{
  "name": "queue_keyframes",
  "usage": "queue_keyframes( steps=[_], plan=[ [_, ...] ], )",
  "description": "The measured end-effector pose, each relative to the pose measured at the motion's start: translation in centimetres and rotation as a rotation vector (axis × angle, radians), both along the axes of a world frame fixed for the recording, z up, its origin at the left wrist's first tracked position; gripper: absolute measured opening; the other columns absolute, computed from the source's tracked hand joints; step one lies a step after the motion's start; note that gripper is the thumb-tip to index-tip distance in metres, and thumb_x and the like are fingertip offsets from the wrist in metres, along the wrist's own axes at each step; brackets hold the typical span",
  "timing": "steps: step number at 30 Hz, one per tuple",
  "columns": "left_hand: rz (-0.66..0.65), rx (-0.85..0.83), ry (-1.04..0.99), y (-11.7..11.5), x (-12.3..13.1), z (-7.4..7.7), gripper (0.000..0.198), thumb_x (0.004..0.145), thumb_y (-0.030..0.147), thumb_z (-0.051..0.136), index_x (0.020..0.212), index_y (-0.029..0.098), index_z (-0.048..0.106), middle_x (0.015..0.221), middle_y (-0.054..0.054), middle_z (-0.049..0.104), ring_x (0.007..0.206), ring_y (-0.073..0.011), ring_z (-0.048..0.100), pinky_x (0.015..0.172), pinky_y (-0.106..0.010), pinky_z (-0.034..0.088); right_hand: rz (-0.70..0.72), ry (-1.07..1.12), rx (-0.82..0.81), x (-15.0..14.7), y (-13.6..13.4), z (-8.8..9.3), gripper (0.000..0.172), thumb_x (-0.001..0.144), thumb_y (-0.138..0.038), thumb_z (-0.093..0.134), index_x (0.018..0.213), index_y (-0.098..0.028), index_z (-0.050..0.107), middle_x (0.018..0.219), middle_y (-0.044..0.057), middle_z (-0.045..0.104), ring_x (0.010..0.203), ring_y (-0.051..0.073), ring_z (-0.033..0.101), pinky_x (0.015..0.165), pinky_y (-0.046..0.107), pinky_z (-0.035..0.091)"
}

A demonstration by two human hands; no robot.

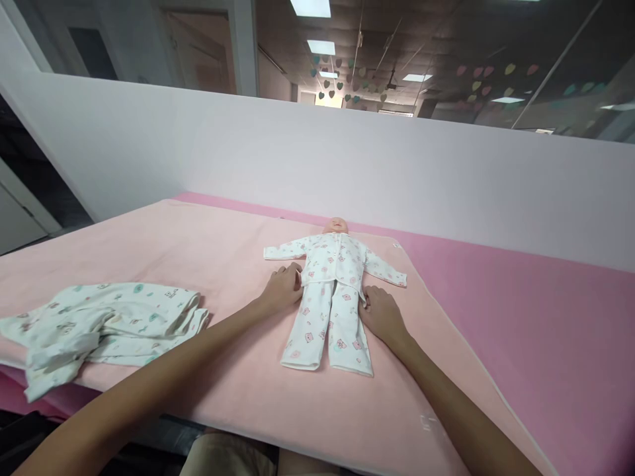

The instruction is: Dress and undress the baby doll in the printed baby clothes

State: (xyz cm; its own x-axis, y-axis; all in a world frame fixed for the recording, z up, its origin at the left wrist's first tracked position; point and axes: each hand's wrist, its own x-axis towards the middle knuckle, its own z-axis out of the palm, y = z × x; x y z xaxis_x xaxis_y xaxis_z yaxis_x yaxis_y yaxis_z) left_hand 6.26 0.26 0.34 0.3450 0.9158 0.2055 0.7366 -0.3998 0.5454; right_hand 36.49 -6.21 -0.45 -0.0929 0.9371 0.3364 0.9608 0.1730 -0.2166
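A baby doll lies on its back on a pale pink blanket, dressed in a white printed top and matching white trousers. My left hand rests at the doll's waist on its left side, fingers curled against the hem of the top. At the other side of the waist is my right hand, with its fingers at the trousers' waistband. Whether either hand pinches the cloth cannot be made out.
A crumpled white garment with green prints lies on the blanket at the left. A brighter pink surface extends to the right. A white partition wall stands behind the table.
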Motion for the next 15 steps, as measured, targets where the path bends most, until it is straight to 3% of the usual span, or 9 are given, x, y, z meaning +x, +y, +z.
queue_keyframes(
  steps=[4,7,15],
  plan=[
    [0.066,0.014,-0.022,0.7,0.7,-0.9,0.027,0.091,0.046,0.061,0.101,0.021,0.056,0.103,-0.009,0.073,0.101,-0.0318,0.062,0.094,-0.045,0.043,-0.013,0.034,0.001,0.2,0.5,-1.5,0.026,0.097,-0.03,0.047,0.074,-0.023,0.036,0.072,0.001,0.055,0.067,0.017,0.043,0.069,0.032,0.028],
    [0.058,0.013,-0.011,0.5,0.6,-1.1,0.025,0.093,0.046,0.057,0.085,0.022,0.054,0.087,-0.006,0.071,0.094,-0.0299,0.062,0.092,-0.043,0.042,0.001,0.087,-0.01,0.6,0.3,-1.6,0.031,0.099,-0.032,0.047,0.072,-0.023,0.034,0.068,-0.001,0.054,0.063,0.016,0.042,0.068,0.032,0.027],
    [0.023,0.003,-0.006,-0.8,0.2,-0.3,0.03,0.097,0.038,0.045,0.072,0.022,0.046,0.07,-0.001,0.064,0.071,-0.0216,0.057,0.081,-0.038,0.041,0.026,0.16,-0.042,0.7,0.0,-1.4,0.035,0.097,-0.03,0.048,0.07,-0.024,0.027,0.06,-0.003,0.048,0.057,0.016,0.041,0.062,0.032,0.025]
  ],
)
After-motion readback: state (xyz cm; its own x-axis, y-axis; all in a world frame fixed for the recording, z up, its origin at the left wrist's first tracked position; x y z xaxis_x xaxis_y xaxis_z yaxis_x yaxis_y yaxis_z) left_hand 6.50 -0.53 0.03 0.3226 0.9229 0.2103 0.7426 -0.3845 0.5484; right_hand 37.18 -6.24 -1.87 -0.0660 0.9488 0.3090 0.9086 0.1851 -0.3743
